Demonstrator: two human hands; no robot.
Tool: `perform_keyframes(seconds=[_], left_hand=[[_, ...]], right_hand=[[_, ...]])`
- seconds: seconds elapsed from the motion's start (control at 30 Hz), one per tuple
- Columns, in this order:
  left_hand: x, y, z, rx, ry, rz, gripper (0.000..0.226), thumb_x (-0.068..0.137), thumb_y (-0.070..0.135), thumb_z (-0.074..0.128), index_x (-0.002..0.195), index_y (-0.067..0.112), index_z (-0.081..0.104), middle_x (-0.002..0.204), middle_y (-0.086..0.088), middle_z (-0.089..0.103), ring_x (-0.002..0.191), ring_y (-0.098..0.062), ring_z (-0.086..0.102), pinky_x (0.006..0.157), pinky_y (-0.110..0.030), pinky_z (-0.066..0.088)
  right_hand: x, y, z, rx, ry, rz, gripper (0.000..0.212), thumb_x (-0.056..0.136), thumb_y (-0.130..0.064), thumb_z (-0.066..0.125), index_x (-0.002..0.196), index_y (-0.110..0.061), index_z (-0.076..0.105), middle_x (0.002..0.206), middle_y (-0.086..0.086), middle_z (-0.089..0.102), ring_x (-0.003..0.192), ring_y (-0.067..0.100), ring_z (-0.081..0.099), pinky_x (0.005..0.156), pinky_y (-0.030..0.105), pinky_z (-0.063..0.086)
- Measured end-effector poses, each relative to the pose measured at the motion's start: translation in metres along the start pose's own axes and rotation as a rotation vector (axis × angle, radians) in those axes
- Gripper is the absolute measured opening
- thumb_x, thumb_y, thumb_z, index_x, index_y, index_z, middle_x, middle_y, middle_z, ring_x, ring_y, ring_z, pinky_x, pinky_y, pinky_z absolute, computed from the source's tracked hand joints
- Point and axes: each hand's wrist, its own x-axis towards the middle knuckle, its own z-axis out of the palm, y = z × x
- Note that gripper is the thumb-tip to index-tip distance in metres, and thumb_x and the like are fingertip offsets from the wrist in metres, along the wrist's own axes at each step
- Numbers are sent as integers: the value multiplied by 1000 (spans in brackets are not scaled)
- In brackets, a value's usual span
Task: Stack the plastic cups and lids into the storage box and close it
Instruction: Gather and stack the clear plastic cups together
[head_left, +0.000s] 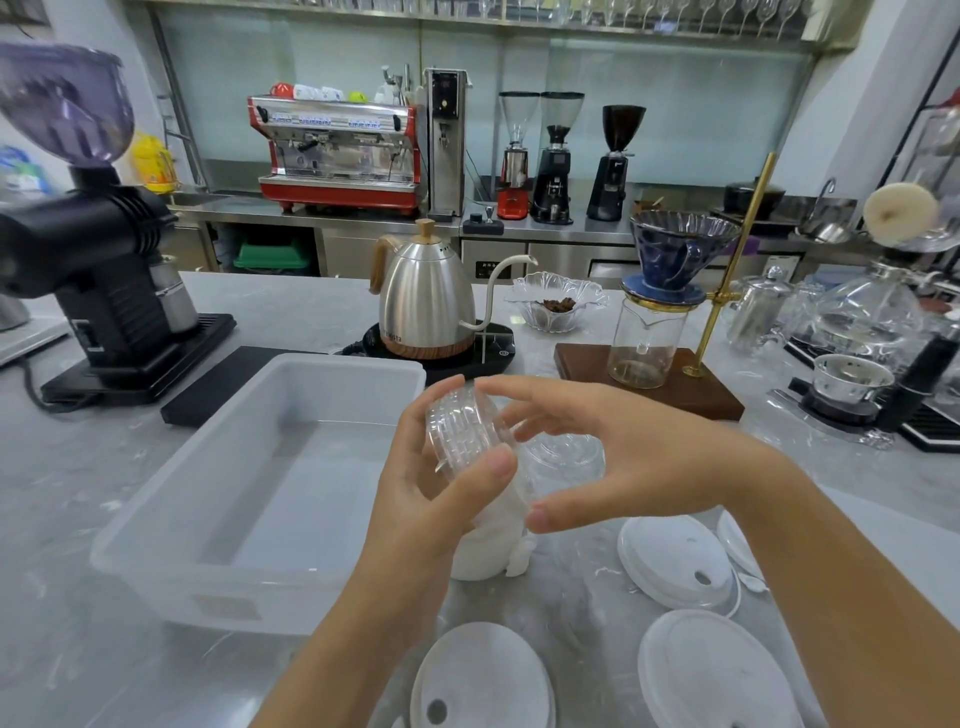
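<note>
The translucent storage box (223, 499) sits open on the grey counter (78, 519), its long axis running from near left to far right. Four white lids (678, 564) lie flat near and right of it, one only partly seen at the right edge; a clear domed lid (563, 457) lies behind the hands. The left hand (431, 499) grips a small stack of clear lids (467, 423) tipped on edge, thumb and fingers curled round it above the box's right side. The right hand (623, 457) is half open, fingertips touching the stack's far rim.
</note>
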Motion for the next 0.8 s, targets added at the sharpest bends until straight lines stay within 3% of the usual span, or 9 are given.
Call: perform_keyframes(seconds=[0.27,0.43,0.57,0.63,0.8], left_hand=[[1,-1,-2,32,-15,39,92,58,61,95,139,37,58,140,-9,67,133,-34,61,111,-66,43],[1,-2,-3,45,3,55,88,53,62,94,132,39,63,130,-3,72,125,-31,66,105,-56,52],[3,-4,-4,45,27,46,71,60,48,89,126,43,65,117,3,76,112,-22,73,101,-49,55],[3,-4,-4,50,25,36,64,62,44,87,123,45,67,115,4,76,111,-22,73,102,-52,55],[3,-3,-3,41,46,18,62,63,39,87,122,46,68,115,0,76,113,-27,71,105,-62,52]], right_hand=[[5,4,6,56,29,-62,92,78,-48,82,151,-53,28,147,-30,42,137,-10,38,114,29,40],[10,14,4,163,15,-67,85,75,-57,76,149,-52,33,149,-31,40,139,-8,39,112,24,40],[19,44,6,160,232,135,77,79,-65,70,147,-43,40,143,-18,51,129,-1,52,113,32,43],[23,62,14,-13,267,269,77,83,-60,69,150,-37,39,153,-12,44,137,7,46,117,33,36],[28,92,38,-438,-43,419,82,90,-61,59,158,-36,21,170,-2,10,156,17,10,125,43,0]])
